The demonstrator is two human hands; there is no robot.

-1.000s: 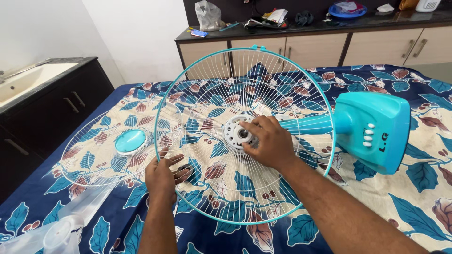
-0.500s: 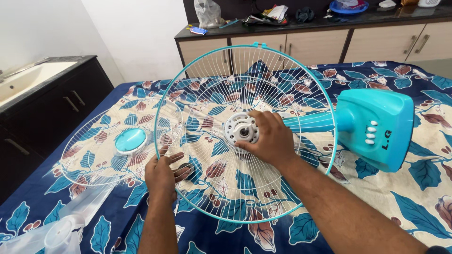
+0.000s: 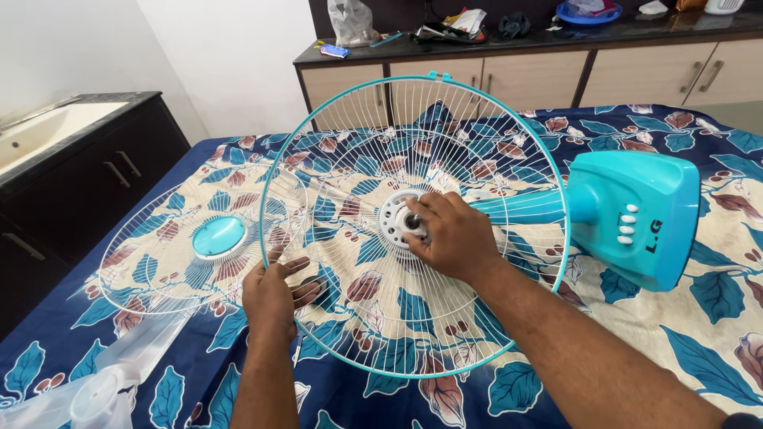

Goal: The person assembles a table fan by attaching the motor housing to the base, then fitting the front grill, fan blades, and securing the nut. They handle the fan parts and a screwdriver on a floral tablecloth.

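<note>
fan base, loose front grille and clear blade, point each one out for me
fan base [image 3: 636,218], head view, on its teal front face by the buttons
loose front grille [image 3: 216,236], head view, on its teal centre disc
clear blade [image 3: 99,397], head view, on its hub at lower left

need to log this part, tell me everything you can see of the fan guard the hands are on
The rear fan guard is a round cage of thin white wire spokes with a teal rim and a white plastic hub at its centre. It stands tilted up on the floral bedsheet, mounted on the teal fan body. The left hand grips its lower left rim; the right hand presses fingers at the hub.
</note>
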